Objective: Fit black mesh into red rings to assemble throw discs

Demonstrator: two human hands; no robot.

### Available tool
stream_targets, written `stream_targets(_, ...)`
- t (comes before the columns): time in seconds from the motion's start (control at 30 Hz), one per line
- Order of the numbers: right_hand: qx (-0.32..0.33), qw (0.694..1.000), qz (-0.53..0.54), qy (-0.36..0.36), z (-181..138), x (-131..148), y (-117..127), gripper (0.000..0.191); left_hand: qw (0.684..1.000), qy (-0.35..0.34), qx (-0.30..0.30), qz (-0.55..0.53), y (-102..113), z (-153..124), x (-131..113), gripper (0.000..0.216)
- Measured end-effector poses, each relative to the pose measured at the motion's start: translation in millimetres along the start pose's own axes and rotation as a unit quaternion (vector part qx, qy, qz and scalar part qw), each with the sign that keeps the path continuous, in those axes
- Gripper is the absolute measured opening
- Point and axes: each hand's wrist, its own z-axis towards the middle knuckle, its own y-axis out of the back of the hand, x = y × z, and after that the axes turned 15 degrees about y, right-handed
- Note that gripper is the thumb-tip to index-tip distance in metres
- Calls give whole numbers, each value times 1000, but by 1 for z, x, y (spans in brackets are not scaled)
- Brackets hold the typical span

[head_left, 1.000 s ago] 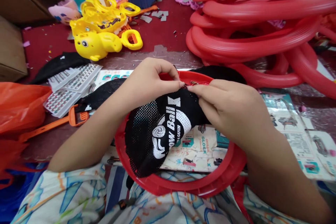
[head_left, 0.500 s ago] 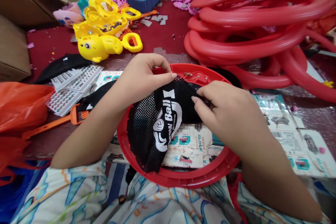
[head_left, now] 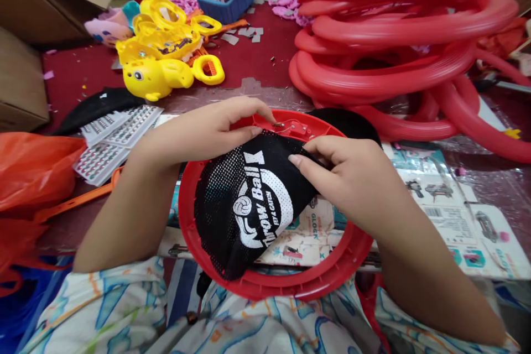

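Note:
A red plastic ring (head_left: 187,215) lies tilted between my forearms, its near edge close to my clothes. Black mesh netting (head_left: 224,193) with white "Throw Ball" lettering covers the ring's left half and upper middle. My left hand (head_left: 224,127) is closed at the far rim, thumb and fingers pinching the netting's top edge. Beside those fingertips, a thin wire and a small part (head_left: 296,128) sit inside the rim. The netting's right edge is pinched by my right hand (head_left: 346,171), thumb on top; its other fingertips are partly hidden.
Printed cardboard (head_left: 440,204) lies under the ring. Stacked red hoops (head_left: 394,77) rise at back right. Yellow toy shells (head_left: 155,74), plastic trays of small silvery parts (head_left: 110,144) and an orange bag (head_left: 37,171) are to the left. A blue basket (head_left: 232,3) stands behind.
Along the far rim my left hand has shifted left and slightly toward me. My right hand moved a little left. The netting is spread flatter, showing more lettering.

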Motion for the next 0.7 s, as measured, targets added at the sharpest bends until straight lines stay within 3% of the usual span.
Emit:
stream_targets(0.17,-18,996,-86,1,1,2,-1,21,997,-64,-44,-28,-4,2,-3,26)
stream_targets(0.33,-35,997,-62,2,-1,3,0,22,996,-57,-40,-54,-1,1,-6,33)
stream_targets(0.53,-35,987,-96,126,-5,2,-8,24,997,-63,-26,24,11,-3,4,50)
stream_targets(0.7,-68,971,-139,182,-6,-2,-16,26,997,-69,-22,40,16,-10,-2,29)
